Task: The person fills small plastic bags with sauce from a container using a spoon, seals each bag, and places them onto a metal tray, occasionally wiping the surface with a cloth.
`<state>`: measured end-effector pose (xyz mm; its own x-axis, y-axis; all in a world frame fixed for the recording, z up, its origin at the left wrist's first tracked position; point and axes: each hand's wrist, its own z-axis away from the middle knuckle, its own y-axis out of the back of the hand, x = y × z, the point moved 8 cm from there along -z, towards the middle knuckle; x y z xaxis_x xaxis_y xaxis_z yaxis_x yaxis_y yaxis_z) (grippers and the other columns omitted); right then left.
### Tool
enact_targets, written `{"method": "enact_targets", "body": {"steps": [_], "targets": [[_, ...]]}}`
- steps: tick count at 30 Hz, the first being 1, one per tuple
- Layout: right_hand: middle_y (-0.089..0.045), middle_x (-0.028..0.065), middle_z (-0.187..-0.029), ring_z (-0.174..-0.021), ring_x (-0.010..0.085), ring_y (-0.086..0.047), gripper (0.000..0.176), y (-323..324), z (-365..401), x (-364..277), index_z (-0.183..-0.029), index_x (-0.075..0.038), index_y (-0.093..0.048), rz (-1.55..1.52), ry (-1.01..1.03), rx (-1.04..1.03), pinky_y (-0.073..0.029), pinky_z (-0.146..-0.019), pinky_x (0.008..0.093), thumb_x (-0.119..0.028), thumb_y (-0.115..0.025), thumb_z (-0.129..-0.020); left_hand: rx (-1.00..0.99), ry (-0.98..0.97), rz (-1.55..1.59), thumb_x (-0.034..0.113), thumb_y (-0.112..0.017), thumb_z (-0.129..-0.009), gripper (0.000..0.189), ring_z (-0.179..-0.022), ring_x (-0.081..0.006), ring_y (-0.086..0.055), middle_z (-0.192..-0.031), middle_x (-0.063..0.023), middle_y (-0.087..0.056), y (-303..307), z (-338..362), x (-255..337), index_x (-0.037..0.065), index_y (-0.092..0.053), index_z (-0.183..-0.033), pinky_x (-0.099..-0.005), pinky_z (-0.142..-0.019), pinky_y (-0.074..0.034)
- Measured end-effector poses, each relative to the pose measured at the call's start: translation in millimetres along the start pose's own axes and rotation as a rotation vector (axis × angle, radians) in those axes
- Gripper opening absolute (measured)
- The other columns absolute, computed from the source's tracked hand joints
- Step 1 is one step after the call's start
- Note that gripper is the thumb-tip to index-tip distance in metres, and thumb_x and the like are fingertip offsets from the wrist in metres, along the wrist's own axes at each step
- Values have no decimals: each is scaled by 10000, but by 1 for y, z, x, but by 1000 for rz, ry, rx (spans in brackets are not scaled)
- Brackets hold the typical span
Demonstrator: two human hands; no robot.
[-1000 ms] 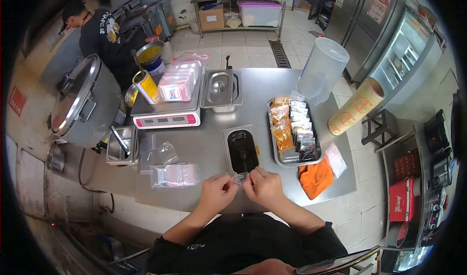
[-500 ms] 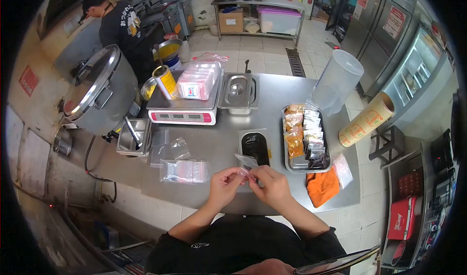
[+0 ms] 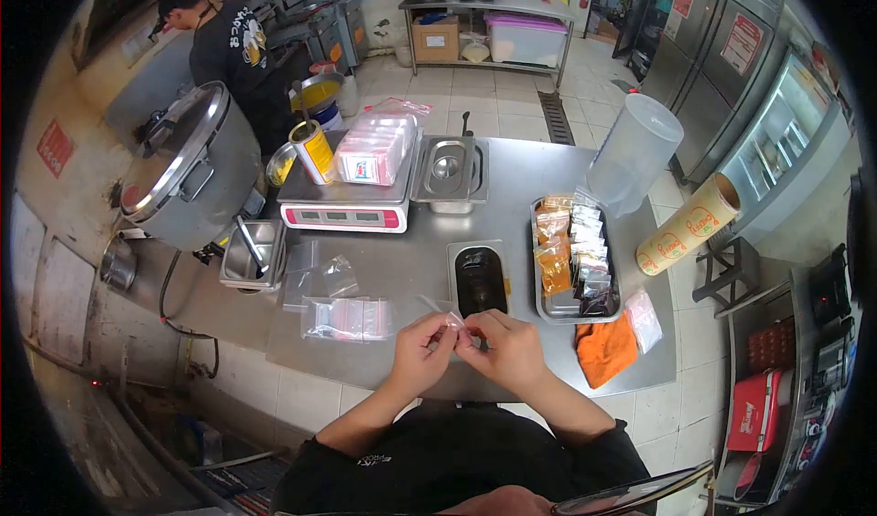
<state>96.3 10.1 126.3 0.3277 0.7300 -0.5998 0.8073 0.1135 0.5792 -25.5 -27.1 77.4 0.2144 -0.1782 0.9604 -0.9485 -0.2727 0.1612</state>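
My left hand (image 3: 424, 350) and my right hand (image 3: 506, 350) meet just in front of me, both closed with fingertips pinching a small clear plastic bag (image 3: 433, 305). The bag's upper part sticks up past my left fingers, thin and hard to make out. Directly beyond my hands is a metal container (image 3: 452, 269) of dark liquid (image 3: 480, 279). Over to the left, a stack of flat clear zip bags (image 3: 347, 320) lies on the steel table, with a few loose bags (image 3: 339, 277) behind it. To the right, a tray (image 3: 537, 308) holds rows of filled orange and dark sachets (image 3: 554, 265).
A scale (image 3: 343, 217) carries a yellow can (image 3: 312, 153) and packed bags (image 3: 375, 151). A lidded steel container (image 3: 448, 173), large pot (image 3: 201, 178), clear cylinder (image 3: 637, 151), patterned tube (image 3: 687, 226) and orange cloth (image 3: 607, 350) are around. Another person (image 3: 233, 59) stands back left.
The clear bag has swung left, away from in front of the dark liquid, and my fingers have shifted slightly on it. My hands stay in nearly the same place.
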Motion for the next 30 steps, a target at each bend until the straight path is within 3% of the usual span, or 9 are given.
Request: {"method": "enact_targets", "body": {"steps": [7,12,14,16,19,25,30], "targets": [[-569,57,-668,-573,237,-615,151,-7,2,0,-775,-68,-587,150,58,-68,-488,-482,343,-154,-703,-730,-27,-124,-172,-6,-559,-870,45,-685,-168,-610,-793,-124,-609,-3,-1,12,-24,-597,-886,-260,-618,-475],[-552,63,-644,-579,238,-607,140,-1,-1,9,-762,-70,-589,-266,-74,-107,-485,-494,344,-128,-709,-720,-85,10,-43,-5,-556,-865,47,-713,-249,-617,-805,-140,-605,-4,3,10,-13,-592,-895,-300,-625,-475],[-551,64,-650,-585,239,-607,141,1,0,9,-763,-67,-588,-249,-80,-83,-484,-498,349,-128,-708,-720,-76,38,-29,-7,-553,-863,43,-720,-278,-613,-807,-144,-599,-3,2,14,-11,-585,-893,-311,-629,-473],[-551,65,-656,-591,239,-606,142,2,-1,9,-764,-65,-588,-232,-84,-58,-483,-501,353,-128,-707,-720,-78,-70,-196,-9,-551,-862,41,-719,-305,-605,-801,-149,-592,-4,1,23,-14,-582,-889,-316,-632,-474],[-581,61,-676,-566,221,-607,128,1,-2,2,-774,-42,-600,-22,13,-32,-489,-511,307,-77,-704,-709,-26,-110,-246,-15,-550,-858,38,-707,-301,-597,-787,-146,-585,-5,1,23,-15,-578,-883,-320,-631,-470],[-534,54,-634,-546,230,-579,168,-3,-4,2,-725,-58,-562,-36,68,-35,-455,-474,334,-96,-719,-678,-124,-71,-131,-20,-542,-855,31,-647,-273,-551,-766,-132,-557,-7,-3,16,-7,-566,-871,-304,-595,-445],[-533,72,-659,-598,273,-588,186,0,-8,11,-723,-51,-540,4,8,10,-473,-519,372,-108,-710,-671,-150,-96,-178,-3,-545,-867,37,-634,-225,-546,-765,-114,-563,-5,-3,17,-2,-574,-888,-282,-577,-436]]}}
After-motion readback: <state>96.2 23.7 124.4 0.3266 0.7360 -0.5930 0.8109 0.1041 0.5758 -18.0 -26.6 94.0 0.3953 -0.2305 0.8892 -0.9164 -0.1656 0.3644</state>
